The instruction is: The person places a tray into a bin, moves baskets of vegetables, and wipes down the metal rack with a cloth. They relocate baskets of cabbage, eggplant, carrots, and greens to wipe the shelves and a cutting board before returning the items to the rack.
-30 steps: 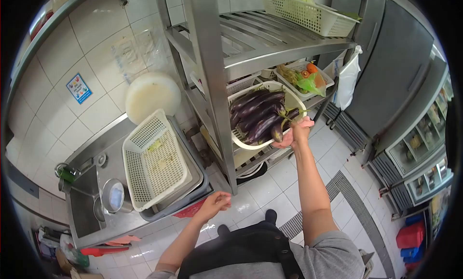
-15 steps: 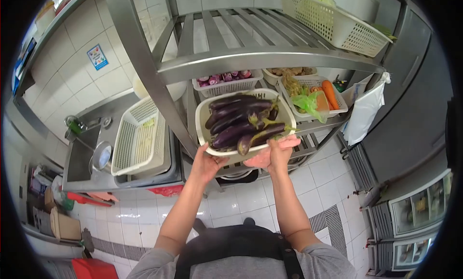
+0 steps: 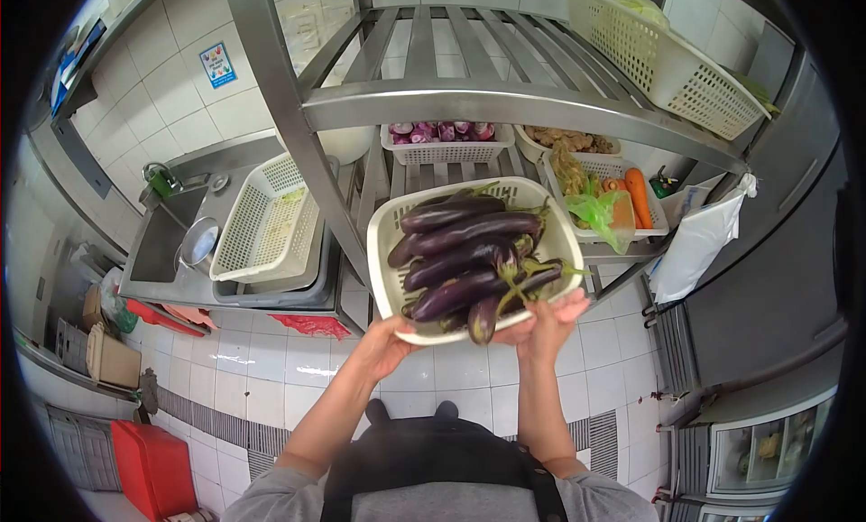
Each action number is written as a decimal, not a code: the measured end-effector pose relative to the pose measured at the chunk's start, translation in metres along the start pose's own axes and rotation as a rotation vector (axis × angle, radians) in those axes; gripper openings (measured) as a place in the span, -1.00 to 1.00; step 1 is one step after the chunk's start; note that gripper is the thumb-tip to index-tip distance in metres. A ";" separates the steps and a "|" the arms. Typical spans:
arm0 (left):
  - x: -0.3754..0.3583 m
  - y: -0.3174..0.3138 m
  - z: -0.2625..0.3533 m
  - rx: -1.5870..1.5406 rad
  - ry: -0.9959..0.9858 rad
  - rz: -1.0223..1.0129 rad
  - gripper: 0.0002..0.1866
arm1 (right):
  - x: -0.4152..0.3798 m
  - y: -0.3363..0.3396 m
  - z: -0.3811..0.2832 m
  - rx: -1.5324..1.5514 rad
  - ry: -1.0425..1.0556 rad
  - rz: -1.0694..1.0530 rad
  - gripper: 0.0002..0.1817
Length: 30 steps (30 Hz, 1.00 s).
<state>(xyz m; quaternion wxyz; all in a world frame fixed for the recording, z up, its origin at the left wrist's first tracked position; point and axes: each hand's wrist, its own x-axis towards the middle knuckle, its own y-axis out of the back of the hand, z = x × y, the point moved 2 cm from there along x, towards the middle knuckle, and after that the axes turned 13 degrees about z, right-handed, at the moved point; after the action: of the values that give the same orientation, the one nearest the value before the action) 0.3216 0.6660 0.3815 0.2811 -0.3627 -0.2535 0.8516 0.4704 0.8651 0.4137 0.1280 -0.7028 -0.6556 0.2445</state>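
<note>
A white basket (image 3: 386, 292) of several dark purple eggplants (image 3: 478, 229) is held in front of the metal rack. My left hand (image 3: 390, 343) grips its near left corner, thumb over the rim. At the near right side, my right hand (image 3: 546, 331) holds the rim, with some fingers hidden beneath the basket. One eggplant (image 3: 483, 322) leans over the near rim between my hands. Behind the basket, on the rack's lower shelf, are a basket of purple onions (image 3: 442, 145) and a basket with carrots (image 3: 638, 197) and a green plastic bag (image 3: 600, 217).
The rack's upper slatted shelf (image 3: 532, 105) crosses above the basket, and its upright post (image 3: 302, 152) stands left. A perforated basket (image 3: 262, 220) sits beside the sink (image 3: 167, 242). White bags (image 3: 704, 242) hang at right. A red container (image 3: 153, 468) is on the floor.
Both hands have drawn the eggplant basket toward me, away from the shelf. It appears larger and lower in view, with more shelf slats visible behind it.
</note>
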 end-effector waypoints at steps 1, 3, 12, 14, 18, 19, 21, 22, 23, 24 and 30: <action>-0.014 0.003 -0.003 0.010 0.026 0.014 -0.41 | -0.007 0.007 -0.010 -0.011 -0.005 0.001 -0.17; -0.045 -0.002 -0.008 0.012 0.063 0.035 -0.38 | -0.018 0.022 -0.034 0.031 0.105 -0.112 -0.06; -0.155 -0.104 0.040 0.144 0.142 -0.304 -0.32 | -0.062 0.040 -0.175 0.245 0.520 -0.110 -0.24; -0.174 -0.127 0.053 0.147 0.157 -0.394 -0.34 | -0.071 0.035 -0.210 0.218 0.589 -0.161 -0.45; -0.183 -0.159 0.078 0.148 0.124 -0.613 -0.52 | -0.072 0.015 -0.257 0.197 0.731 -0.166 -0.68; -0.181 -0.165 0.084 0.129 0.113 -0.632 -0.59 | -0.062 0.015 -0.265 0.169 0.700 -0.164 -0.75; -0.171 -0.171 0.101 0.123 0.054 -0.625 -0.64 | -0.054 -0.012 -0.278 0.218 0.726 -0.286 -0.72; -0.170 -0.176 0.114 0.126 -0.033 -0.629 -0.58 | -0.044 -0.029 -0.280 0.272 0.657 -0.330 -0.72; -0.168 -0.181 0.127 0.131 -0.117 -0.630 -0.52 | -0.027 -0.045 -0.279 0.268 0.699 -0.400 -0.74; -0.162 -0.186 0.140 0.139 -0.154 -0.627 -0.46 | -0.023 -0.065 -0.274 0.274 0.643 -0.409 -0.79; -0.095 -0.200 0.209 0.078 -0.221 -0.358 -0.29 | 0.004 -0.178 -0.223 0.322 0.570 -0.379 -0.68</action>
<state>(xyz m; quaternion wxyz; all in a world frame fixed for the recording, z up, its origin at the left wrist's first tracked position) 0.2765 0.6983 0.6810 0.4123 -0.2052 -0.3099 0.8318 0.4313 0.9200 0.6908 0.4573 -0.5797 -0.6652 0.1110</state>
